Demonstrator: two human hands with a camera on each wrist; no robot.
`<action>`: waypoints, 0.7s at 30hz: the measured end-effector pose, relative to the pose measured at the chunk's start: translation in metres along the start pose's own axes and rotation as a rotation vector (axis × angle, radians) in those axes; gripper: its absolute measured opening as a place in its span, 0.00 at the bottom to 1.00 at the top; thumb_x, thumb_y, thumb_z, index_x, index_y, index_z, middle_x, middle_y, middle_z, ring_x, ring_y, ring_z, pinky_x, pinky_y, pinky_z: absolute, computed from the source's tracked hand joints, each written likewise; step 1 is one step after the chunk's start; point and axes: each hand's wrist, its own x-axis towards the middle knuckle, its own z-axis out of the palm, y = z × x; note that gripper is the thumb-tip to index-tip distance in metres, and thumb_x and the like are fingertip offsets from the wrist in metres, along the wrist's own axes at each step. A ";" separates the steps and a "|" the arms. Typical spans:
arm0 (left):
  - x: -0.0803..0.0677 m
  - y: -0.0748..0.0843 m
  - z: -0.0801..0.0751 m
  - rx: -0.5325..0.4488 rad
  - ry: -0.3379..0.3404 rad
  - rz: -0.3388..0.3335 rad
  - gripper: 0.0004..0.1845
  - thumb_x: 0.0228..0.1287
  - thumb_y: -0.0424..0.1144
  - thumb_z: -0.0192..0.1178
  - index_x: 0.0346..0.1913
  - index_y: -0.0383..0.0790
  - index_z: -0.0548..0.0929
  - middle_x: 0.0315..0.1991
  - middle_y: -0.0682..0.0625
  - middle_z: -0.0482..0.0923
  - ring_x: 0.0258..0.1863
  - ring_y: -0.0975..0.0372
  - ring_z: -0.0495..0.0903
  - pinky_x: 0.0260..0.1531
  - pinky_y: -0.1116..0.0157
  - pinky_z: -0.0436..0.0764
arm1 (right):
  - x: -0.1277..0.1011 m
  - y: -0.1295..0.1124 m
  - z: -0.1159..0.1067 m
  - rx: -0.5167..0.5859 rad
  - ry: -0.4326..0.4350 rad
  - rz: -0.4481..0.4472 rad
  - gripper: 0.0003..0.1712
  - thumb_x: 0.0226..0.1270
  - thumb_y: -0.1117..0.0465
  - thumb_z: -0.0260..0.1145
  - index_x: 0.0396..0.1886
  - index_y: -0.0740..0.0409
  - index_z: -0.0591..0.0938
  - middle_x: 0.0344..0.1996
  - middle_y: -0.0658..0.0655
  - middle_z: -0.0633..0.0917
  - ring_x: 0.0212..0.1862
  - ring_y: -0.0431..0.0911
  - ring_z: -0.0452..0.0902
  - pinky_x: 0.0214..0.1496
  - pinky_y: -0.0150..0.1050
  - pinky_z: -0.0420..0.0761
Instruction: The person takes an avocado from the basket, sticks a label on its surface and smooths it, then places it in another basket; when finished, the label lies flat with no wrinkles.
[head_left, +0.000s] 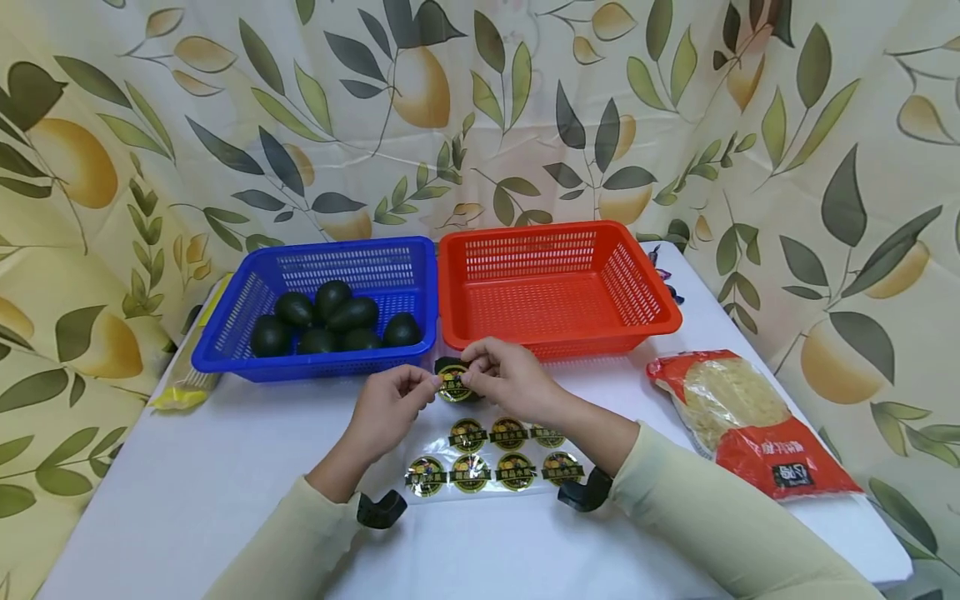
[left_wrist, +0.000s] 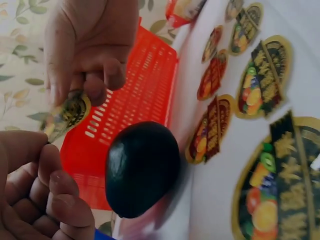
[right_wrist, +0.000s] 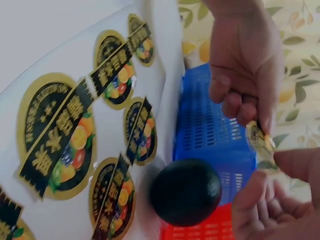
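A round black-and-gold fruit sticker [head_left: 453, 382] is stretched between both hands, above the table. My left hand [head_left: 393, 407] pinches its left edge between thumb and forefinger, while my right hand [head_left: 517, 381] pinches the opposite edge. Below the sticker, a dark avocado [left_wrist: 142, 170] lies on the table, mostly hidden by hands and sticker in the head view. Nearer to me is a clear sheet of stickers [head_left: 491, 493], with several still on it in two rows.
Several avocados [head_left: 352, 314] lie in a blue basket [head_left: 315, 367] at the back left. Beside it stands a red basket [head_left: 525, 304]. A red-and-clear food bag [head_left: 750, 425] lies at the right, and a yellow packet [head_left: 182, 387] at the left edge.
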 end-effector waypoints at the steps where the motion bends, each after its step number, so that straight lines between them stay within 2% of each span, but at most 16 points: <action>1: 0.003 0.001 0.001 0.003 -0.003 0.000 0.11 0.74 0.49 0.65 0.39 0.45 0.87 0.33 0.46 0.85 0.32 0.58 0.77 0.29 0.65 0.78 | 0.000 0.000 0.000 -0.015 0.028 0.012 0.13 0.73 0.59 0.68 0.53 0.59 0.81 0.38 0.54 0.86 0.35 0.45 0.81 0.36 0.34 0.82; 4: 0.009 0.003 0.003 0.004 -0.023 -0.005 0.11 0.74 0.49 0.64 0.40 0.44 0.87 0.34 0.45 0.84 0.32 0.58 0.77 0.30 0.65 0.78 | -0.002 0.003 -0.001 -0.101 0.090 0.042 0.11 0.72 0.55 0.70 0.46 0.56 0.84 0.35 0.53 0.87 0.35 0.44 0.83 0.37 0.35 0.83; 8: 0.016 0.002 0.006 0.011 -0.033 -0.020 0.12 0.73 0.48 0.64 0.40 0.44 0.86 0.33 0.47 0.82 0.32 0.57 0.76 0.30 0.64 0.77 | -0.003 0.007 -0.001 -0.192 0.111 0.037 0.10 0.75 0.53 0.68 0.39 0.55 0.87 0.28 0.56 0.88 0.28 0.43 0.81 0.33 0.37 0.80; 10: 0.020 0.001 0.009 0.037 -0.026 -0.017 0.12 0.72 0.48 0.65 0.38 0.43 0.86 0.31 0.49 0.82 0.31 0.58 0.76 0.29 0.65 0.76 | -0.002 0.009 0.000 -0.217 0.120 0.037 0.11 0.75 0.54 0.67 0.37 0.56 0.88 0.24 0.56 0.87 0.25 0.43 0.79 0.30 0.38 0.78; 13: 0.026 -0.001 0.014 0.104 0.000 0.000 0.12 0.70 0.48 0.67 0.35 0.42 0.86 0.27 0.52 0.80 0.29 0.59 0.75 0.26 0.65 0.73 | 0.001 0.014 0.003 -0.273 0.150 0.045 0.12 0.74 0.54 0.67 0.34 0.55 0.88 0.21 0.51 0.85 0.24 0.41 0.75 0.28 0.36 0.75; 17: 0.033 -0.006 0.021 0.180 0.036 0.009 0.14 0.68 0.49 0.69 0.32 0.42 0.87 0.22 0.54 0.78 0.24 0.62 0.73 0.23 0.66 0.71 | 0.004 0.021 0.009 -0.354 0.188 0.051 0.12 0.72 0.53 0.70 0.29 0.52 0.87 0.20 0.46 0.81 0.24 0.40 0.72 0.29 0.35 0.73; 21: 0.036 -0.010 0.025 0.198 0.043 -0.001 0.15 0.68 0.50 0.69 0.29 0.43 0.87 0.18 0.55 0.75 0.21 0.63 0.72 0.21 0.67 0.69 | 0.007 0.023 0.012 -0.386 0.189 0.062 0.13 0.71 0.53 0.70 0.26 0.50 0.86 0.19 0.45 0.81 0.24 0.40 0.73 0.31 0.36 0.73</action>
